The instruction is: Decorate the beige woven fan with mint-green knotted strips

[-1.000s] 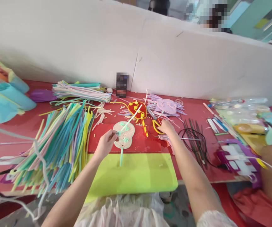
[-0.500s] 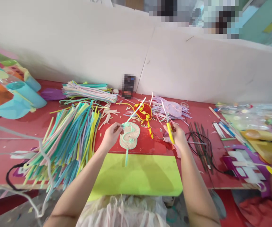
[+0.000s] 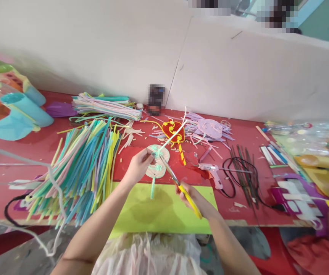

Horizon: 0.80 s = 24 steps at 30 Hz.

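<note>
My left hand [image 3: 138, 164] pinches a pale pipe cleaner [image 3: 173, 135] that slants up to the right. Beneath its fingertips lies a round cream pipe-cleaner piece [image 3: 154, 174] with mint edging, small mint flowers and a mint stem. Yellow-handled scissors [image 3: 192, 203] are gripped in my right hand [image 3: 204, 203], their blade tips at the pipe cleaner's base near my left fingers. Whether the blades touch it, I cannot tell. A red pipe-cleaner piece [image 3: 168, 131] with yellow trim rests just behind.
A big heap of colored pipe cleaners [image 3: 81, 172] lies at left, another bundle [image 3: 107, 107] behind it. A pink glue gun [image 3: 214, 173] and dark sticks [image 3: 246, 175] are at right. A yellow-green sheet [image 3: 164, 217] covers the front edge. A white partition [image 3: 95, 49] stands behind.
My right hand has brought the scissors left and down to the pipe cleaner at my left fingers. The glue gun now shows fully. The pipe cleaner's free end has shifted right.
</note>
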### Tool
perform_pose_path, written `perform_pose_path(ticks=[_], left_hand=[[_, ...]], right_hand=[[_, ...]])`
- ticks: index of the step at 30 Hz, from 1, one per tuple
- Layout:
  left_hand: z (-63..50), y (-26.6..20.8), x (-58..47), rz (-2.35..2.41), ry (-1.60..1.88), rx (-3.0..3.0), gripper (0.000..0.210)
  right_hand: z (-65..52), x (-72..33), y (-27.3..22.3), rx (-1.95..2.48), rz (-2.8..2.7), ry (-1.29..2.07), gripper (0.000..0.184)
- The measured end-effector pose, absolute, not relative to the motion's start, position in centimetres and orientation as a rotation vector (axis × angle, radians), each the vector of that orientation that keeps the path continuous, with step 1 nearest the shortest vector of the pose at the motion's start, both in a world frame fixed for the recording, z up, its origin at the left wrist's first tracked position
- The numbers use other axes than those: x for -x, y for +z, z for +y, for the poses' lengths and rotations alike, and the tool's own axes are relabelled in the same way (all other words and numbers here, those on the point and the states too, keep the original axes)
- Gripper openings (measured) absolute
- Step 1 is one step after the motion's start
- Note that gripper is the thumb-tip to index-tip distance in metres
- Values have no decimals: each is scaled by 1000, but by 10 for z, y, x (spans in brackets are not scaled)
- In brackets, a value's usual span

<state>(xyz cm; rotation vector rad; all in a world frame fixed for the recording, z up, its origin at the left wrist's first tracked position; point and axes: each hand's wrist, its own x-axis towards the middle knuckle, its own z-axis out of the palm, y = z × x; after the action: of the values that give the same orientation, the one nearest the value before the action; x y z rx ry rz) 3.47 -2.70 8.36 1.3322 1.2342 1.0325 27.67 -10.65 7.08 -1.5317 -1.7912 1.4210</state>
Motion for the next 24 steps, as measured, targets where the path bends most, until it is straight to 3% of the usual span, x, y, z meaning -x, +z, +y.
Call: perform_pose_path(ticks=[3, 8, 13, 24], left_hand=[[-28, 84, -37, 1202, 1013, -1313, 13], [-28, 83, -35, 1146, 1001, -1309, 16], [-28, 84, -33, 1124, 953, -1321, 15], [-27, 78, -35, 1107, 890, -1364, 13]], right_hand=[[-105, -274, 71, 1549, -1762, 1558, 18], [-104, -276, 66, 1710, -1737, 1473, 26], [-105, -276, 65, 1721, -1752, 1390, 22], [-101, -282, 74, 1705, -2001, 854, 22]])
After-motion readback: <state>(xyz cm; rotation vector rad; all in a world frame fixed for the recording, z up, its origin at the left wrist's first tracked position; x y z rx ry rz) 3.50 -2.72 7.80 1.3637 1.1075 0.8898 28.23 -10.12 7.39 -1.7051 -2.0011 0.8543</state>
